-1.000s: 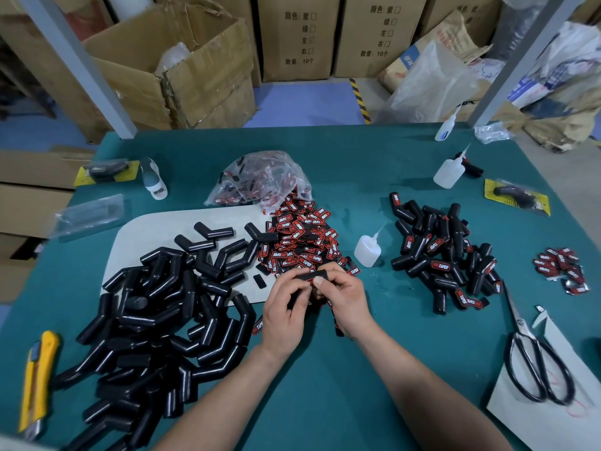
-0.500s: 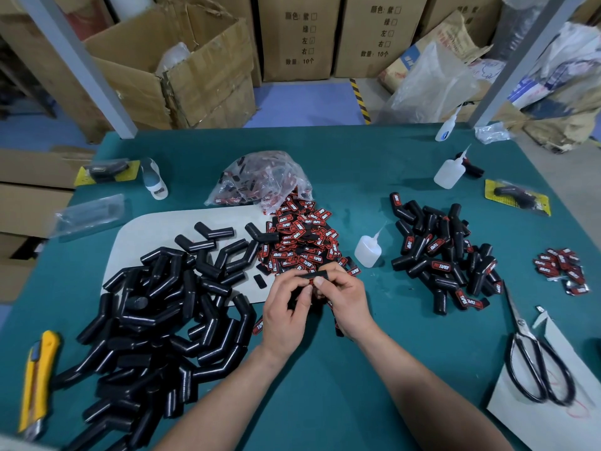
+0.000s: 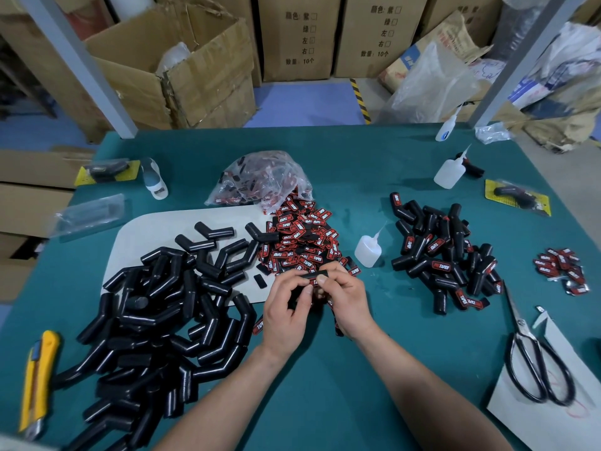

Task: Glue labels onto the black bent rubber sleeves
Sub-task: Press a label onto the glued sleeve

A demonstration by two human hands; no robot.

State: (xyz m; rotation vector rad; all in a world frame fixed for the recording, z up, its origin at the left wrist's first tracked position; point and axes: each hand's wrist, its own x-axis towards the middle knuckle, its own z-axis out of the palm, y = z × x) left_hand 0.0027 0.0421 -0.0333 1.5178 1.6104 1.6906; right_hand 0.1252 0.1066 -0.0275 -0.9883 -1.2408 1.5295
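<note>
My left hand [image 3: 287, 312] and my right hand [image 3: 346, 299] meet at the table's middle, both gripping one black bent rubber sleeve [image 3: 314, 275]. Both thumbs press on a red and black label on it. A big heap of unlabelled sleeves [image 3: 156, 320] lies to the left. Loose red labels [image 3: 300, 240] are piled just beyond my hands. Labelled sleeves [image 3: 445, 255] are heaped on the right. A small glue bottle [image 3: 367, 250] stands between the labels and that heap.
A yellow box cutter [image 3: 35, 382] lies at the front left and black scissors [image 3: 536, 366] on white paper at the front right. A label bag [image 3: 260, 180], two more glue bottles [image 3: 450, 170], a few labels [image 3: 561, 268] and packaged sleeves [image 3: 517, 196] lie around the green table [image 3: 325, 402].
</note>
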